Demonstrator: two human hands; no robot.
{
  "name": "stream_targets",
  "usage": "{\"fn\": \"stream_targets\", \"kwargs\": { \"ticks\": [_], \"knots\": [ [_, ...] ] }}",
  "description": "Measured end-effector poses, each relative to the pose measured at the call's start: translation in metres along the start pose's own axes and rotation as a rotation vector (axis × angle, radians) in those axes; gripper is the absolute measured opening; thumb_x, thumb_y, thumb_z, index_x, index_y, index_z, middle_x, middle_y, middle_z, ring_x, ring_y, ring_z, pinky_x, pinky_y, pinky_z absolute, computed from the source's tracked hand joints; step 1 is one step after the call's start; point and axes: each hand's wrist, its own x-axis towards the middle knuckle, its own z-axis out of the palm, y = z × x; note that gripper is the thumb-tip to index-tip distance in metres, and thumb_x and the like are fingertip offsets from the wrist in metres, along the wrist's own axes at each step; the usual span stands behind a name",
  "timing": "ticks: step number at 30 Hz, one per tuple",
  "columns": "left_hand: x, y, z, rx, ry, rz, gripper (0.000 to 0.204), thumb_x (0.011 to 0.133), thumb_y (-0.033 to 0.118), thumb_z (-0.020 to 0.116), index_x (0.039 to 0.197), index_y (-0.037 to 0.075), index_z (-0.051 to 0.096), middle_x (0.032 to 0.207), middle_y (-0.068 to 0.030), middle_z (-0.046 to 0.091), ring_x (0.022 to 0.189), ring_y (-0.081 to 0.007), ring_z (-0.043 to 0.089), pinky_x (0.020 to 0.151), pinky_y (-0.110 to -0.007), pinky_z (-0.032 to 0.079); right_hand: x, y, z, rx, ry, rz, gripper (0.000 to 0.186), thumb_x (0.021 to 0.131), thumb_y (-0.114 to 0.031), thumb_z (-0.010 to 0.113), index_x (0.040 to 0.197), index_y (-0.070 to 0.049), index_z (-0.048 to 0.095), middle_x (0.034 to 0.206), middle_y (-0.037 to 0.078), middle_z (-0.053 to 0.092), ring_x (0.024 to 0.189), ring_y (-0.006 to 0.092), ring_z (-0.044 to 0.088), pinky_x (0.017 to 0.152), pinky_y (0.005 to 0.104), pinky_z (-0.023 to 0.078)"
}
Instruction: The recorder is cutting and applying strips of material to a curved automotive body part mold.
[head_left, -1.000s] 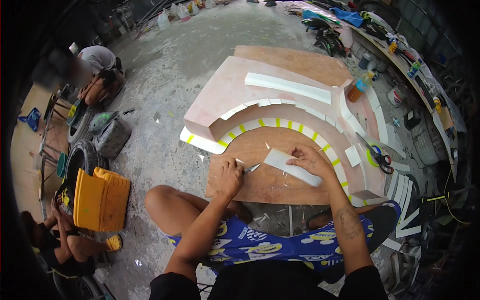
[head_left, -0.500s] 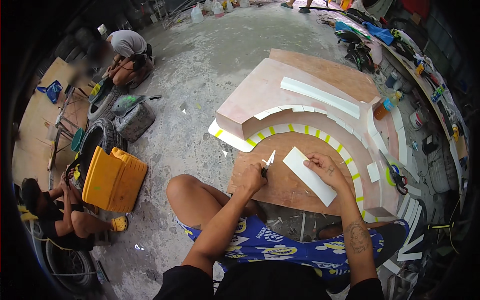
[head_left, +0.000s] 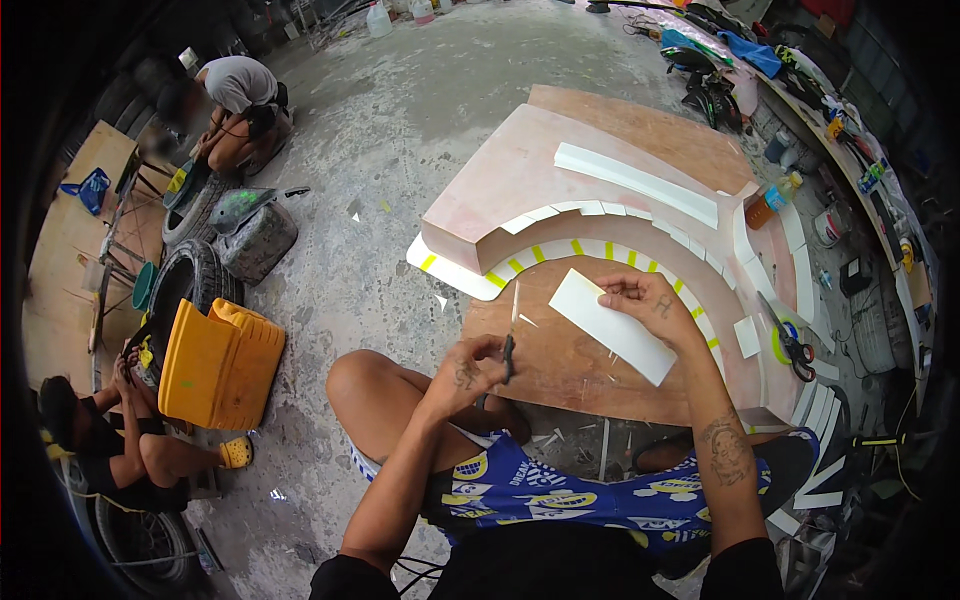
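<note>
My left hand [head_left: 472,366] is closed around a small black tool [head_left: 508,358], held upright above the left part of the plywood board; its exact kind is hard to make out. In my right hand [head_left: 640,297], a white rectangular strip of card [head_left: 610,325] is pinched by its upper edge and hangs tilted over the board. Thin white offcuts [head_left: 516,302] lie on the plywood between the hands. Beyond them stands a pale curved panel form [head_left: 520,165], its arched edge lined with white card pieces held by yellow tape [head_left: 577,247].
Scissors [head_left: 797,352] and a tape roll lie on the form's right side, near a bottle of orange liquid [head_left: 775,198]. White strips [head_left: 822,425] are on the floor at right. A yellow crate [head_left: 220,365], tyres [head_left: 190,280] and two other people are at left.
My left hand has moved left and down with the black tool, away from the card. A pale pointed piece beside it is no longer there. The card has shifted slightly left and up.
</note>
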Motion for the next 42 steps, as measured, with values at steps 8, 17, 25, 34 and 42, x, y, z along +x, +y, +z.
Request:
{"fn": "stream_targets", "kwargs": {
  "ticks": [8,17,25,34,42],
  "knots": [
    [0.000,0.025,0.016,0.115,-0.237,-0.165,0.065,0.077,0.037,0.075,0.124,-0.003,0.058,0.105,-0.0157,0.068,0.098,-0.0222,0.064,0.087,-0.034,0.049,0.006,0.000,0.006,0.059,0.008,-0.061,0.039,0.080,-0.013,0.077,0.114,0.001,0.064,0.094,0.005,0.070,0.086,0.0094,0.063,0.081,0.0230,0.049],
    [0.011,0.019,0.025,0.152,-0.252,-0.165,0.059,0.078,0.038,0.074,0.118,-0.003,0.062,0.104,-0.0174,0.069,0.101,-0.0249,0.064,0.091,-0.037,0.048,0.005,0.015,0.019,-0.024,-0.003,0.005,0.039,0.079,-0.017,0.078,0.113,-0.003,0.064,0.089,0.009,0.074,0.084,0.0105,0.064,0.080,0.0270,0.048],
    [0.011,0.019,0.024,0.160,-0.276,-0.192,0.057,0.079,0.032,0.073,0.121,-0.004,0.061,0.102,-0.0164,0.070,0.091,-0.0217,0.066,0.086,-0.035,0.051,0.007,0.016,0.023,-0.008,-0.009,0.020,0.039,0.079,-0.015,0.078,0.113,-0.003,0.064,0.092,0.012,0.074,0.084,0.0123,0.065,0.078,0.0259,0.048],
    [0.013,0.010,0.027,0.119,-0.315,-0.186,0.054,0.081,0.024,0.072,0.123,-0.007,0.059,0.101,-0.0176,0.070,0.081,-0.0150,0.066,0.073,-0.029,0.053,0.008,0.017,0.024,-0.042,-0.024,0.092,0.028,0.078,-0.014,0.078,0.102,-0.001,0.068,0.089,0.010,0.073,0.078,0.0109,0.065,0.074,0.0245,0.049],
    [0.018,0.016,0.028,0.119,-0.334,-0.216,0.054,0.081,0.025,0.073,0.121,-0.008,0.059,0.099,-0.0176,0.070,0.082,-0.0163,0.066,0.075,-0.030,0.054,0.007,0.036,0.020,0.075,-0.042,0.059,0.026,0.081,-0.012,0.076,0.102,0.001,0.068,0.089,0.005,0.069,0.079,0.0090,0.064,0.073,0.0219,0.050]
  ]
}}
